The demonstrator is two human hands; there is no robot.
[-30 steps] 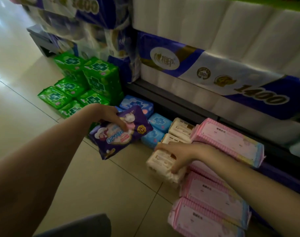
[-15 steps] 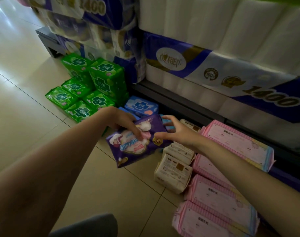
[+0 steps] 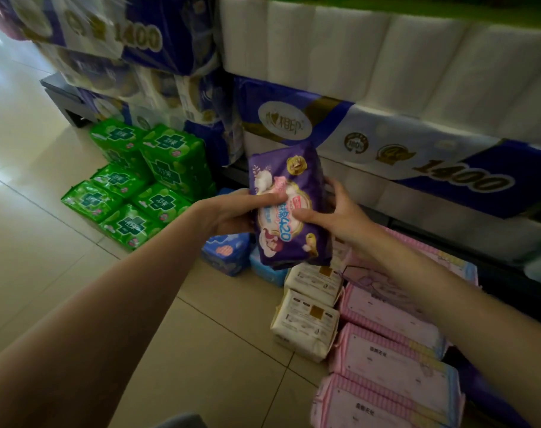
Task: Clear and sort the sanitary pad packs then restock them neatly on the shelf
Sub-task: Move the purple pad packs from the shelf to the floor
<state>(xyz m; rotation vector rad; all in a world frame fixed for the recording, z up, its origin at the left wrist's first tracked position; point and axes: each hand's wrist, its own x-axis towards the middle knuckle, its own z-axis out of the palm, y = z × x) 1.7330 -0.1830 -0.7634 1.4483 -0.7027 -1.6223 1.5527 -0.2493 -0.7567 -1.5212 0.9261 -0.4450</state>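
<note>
Both hands grip the purple pack [image 3: 286,208] upright above the floor [image 3: 77,273], left hand [image 3: 232,213] on its left edge, right hand [image 3: 337,216] on its right. Green packs [image 3: 142,183] sit stacked left; pink packs [image 3: 386,350] lie right.

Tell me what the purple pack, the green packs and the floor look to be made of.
Purple pack: thin printed plastic film, glossy, going by its creases and dents under the left hand and right hand.
Green packs: likely the same soft film, with shiny highlights and puckered edges.
Floor: glazed ceramic-looking tile, beige, with grout lines and window glare.
</note>
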